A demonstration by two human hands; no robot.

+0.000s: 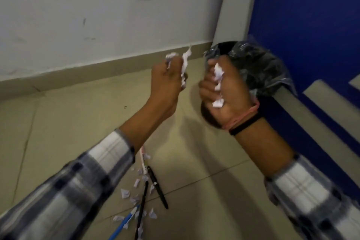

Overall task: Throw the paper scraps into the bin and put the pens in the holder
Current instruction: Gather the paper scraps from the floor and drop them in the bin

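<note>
My left hand (167, 80) is raised and closed on white paper scraps (184, 64) that stick out above the fingers. My right hand (224, 91) is also closed on white scraps (218, 76), held just in front of the bin (259, 68), which is lined with a black plastic bag. On the floor below lie several small scraps (125, 193) among pens: a black pen (157, 187), a second black pen (141, 208), a blue pen (122, 224) and a white-and-red pen (143, 160). No holder is in view.
A white wall (97, 15) with a beige skirting runs behind. A blue panel (311, 25) with grey frame bars stands at the right, next to the bin. The floor (78, 122) is beige tile.
</note>
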